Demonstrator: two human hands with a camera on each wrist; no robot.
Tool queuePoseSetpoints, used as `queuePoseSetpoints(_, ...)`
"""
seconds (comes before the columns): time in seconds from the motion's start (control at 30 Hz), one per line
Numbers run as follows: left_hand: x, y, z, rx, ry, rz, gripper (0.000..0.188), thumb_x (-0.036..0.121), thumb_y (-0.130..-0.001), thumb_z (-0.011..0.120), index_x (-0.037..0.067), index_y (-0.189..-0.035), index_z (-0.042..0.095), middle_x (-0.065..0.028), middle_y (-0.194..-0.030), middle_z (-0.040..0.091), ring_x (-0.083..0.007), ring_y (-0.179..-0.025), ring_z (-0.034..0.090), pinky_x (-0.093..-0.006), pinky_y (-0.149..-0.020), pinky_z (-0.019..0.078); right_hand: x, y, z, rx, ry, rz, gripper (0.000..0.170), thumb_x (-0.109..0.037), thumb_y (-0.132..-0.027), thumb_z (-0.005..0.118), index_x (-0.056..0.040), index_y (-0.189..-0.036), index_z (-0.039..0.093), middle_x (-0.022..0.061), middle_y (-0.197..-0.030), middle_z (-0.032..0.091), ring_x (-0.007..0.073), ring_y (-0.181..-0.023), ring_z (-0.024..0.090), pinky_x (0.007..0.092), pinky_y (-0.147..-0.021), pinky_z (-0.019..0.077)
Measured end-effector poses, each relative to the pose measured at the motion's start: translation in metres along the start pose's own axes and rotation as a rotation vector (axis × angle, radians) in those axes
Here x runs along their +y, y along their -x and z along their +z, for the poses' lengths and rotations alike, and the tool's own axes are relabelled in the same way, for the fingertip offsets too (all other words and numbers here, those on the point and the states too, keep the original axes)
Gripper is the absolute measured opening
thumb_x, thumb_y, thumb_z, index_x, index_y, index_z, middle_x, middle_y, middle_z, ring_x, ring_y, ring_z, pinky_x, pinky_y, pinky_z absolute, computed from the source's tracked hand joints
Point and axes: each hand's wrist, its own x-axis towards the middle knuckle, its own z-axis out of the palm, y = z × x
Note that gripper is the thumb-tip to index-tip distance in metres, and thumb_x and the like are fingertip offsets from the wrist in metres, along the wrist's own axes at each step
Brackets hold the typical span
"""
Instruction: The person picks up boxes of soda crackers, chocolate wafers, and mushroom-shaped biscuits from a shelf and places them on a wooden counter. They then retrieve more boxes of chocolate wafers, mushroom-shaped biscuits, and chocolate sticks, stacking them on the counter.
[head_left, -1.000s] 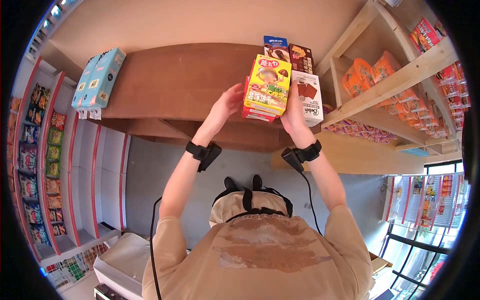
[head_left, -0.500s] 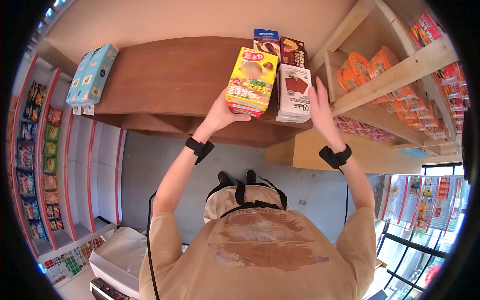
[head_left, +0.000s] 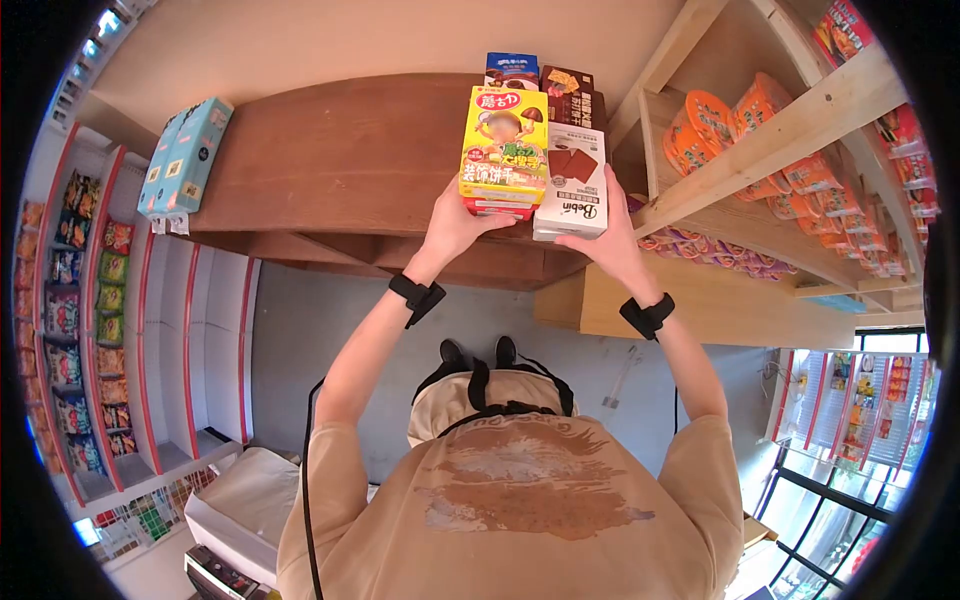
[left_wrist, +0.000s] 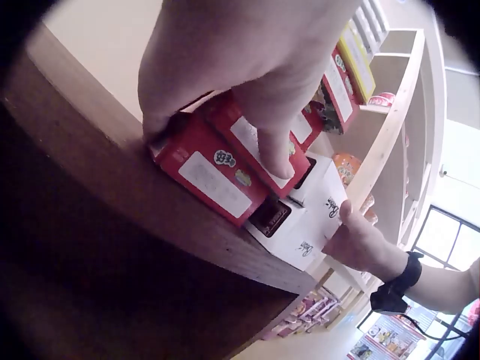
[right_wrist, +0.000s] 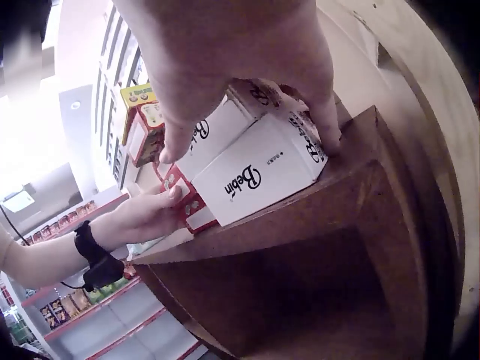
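A yellow biscuit box tops a pile whose lower boxes show red ends in the left wrist view. My left hand grips this pile from its left side, thumb across a red end. Right beside it stand white Bebin boxes, stacked two high in the right wrist view. My right hand holds them from the right, its thumb at the near end and fingers along the far side. Both piles sit side by side near the front edge of the brown wooden shelf.
Behind the piles are a blue box and a dark brown biscuit box. Light blue packs stand at the shelf's left end. A wooden rack with orange tubs borders the right side. Snack racks line the left.
My left hand moved in and took hold of the yellow-topped pile. My right hand swung out right of the white boxes, then closed on them. The two piles now stand closer together.
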Motion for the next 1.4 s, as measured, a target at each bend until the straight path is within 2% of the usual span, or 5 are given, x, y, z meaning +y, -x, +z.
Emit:
queuePoseSetpoints(0.47, 0.001, -0.005, -0.006, 0.03, -0.149, -0.03, 0.066, 0.015, -0.06, 0.084, 0.0, -0.115, 0.051, -0.0123, -0.106, 0.064, -0.0221, -0.099, 0.062, -0.0326, -0.085, 0.049, -0.018, -0.022, -0.036, -0.042, -0.002, -0.035, 0.11, -0.025, -0.063, 0.082, -0.0011, -0.143, 0.01, 0.0197, -0.145, 0.021, 0.0308, -0.133, 0.026, 0.0404, -0.108, 0.0276)
queuePoseSetpoints(0.77, 0.006, -0.007, -0.01, 0.001, 0.008, 0.074, 0.082, 0.017, -0.06, 0.085, 0.0, -0.126, 0.041, -0.0142, -0.116, 0.059, -0.0221, -0.107, 0.058, -0.0329, -0.088, 0.047, -0.089, -0.078, -0.037, -0.145, 0.13, -0.395, 0.097, -0.024, -0.069, 0.078, -0.0035, -0.142, 0.017, 0.0192, -0.146, 0.019, 0.0293, -0.135, 0.025, 0.0414, -0.107, 0.0287)
queuePoseSetpoints(0.93, 0.007, -0.012, -0.016, -0.003, 0.058, 0.155, 0.09, 0.019, -0.063, 0.084, -0.002, -0.133, 0.031, -0.015, -0.122, 0.054, -0.0216, -0.112, 0.054, -0.0328, -0.092, 0.0445, -0.06, -0.118, -0.009, -0.104, -0.362, -0.023, 0.064, -0.036, -0.095, 0.045, 0.0018, -0.141, 0.021, 0.0191, -0.145, 0.025, 0.0267, -0.135, 0.024, 0.0349, -0.109, 0.023)
queuePoseSetpoints(1.03, 0.017, -0.013, -0.019, -0.027, 0.048, 0.169, 0.093, 0.02, -0.065, 0.083, -0.003, -0.136, 0.027, -0.0155, -0.124, 0.053, -0.0215, -0.115, 0.052, -0.0324, -0.095, 0.0427, -0.055, -0.132, -0.003, -0.141, -0.345, 0.043, 0.069, -0.047, -0.096, 0.036, 0.0033, -0.141, 0.022, 0.0185, -0.145, 0.028, 0.0246, -0.135, 0.025, 0.0328, -0.109, 0.0212)
queuePoseSetpoints(1.4, 0.016, -0.012, -0.021, 0.002, 0.052, 0.183, 0.097, 0.026, -0.069, 0.08, -0.008, -0.138, 0.021, -0.0187, -0.129, 0.049, -0.0221, -0.118, 0.05, -0.0321, -0.097, 0.0411, -0.059, -0.141, 0.015, -0.161, -0.299, 0.092, 0.053, -0.044, -0.093, 0.047, -0.0012, -0.124, 0.047, 0.0117, -0.117, 0.054, 0.0161, -0.11, 0.048, 0.0275, -0.095, 0.0357)
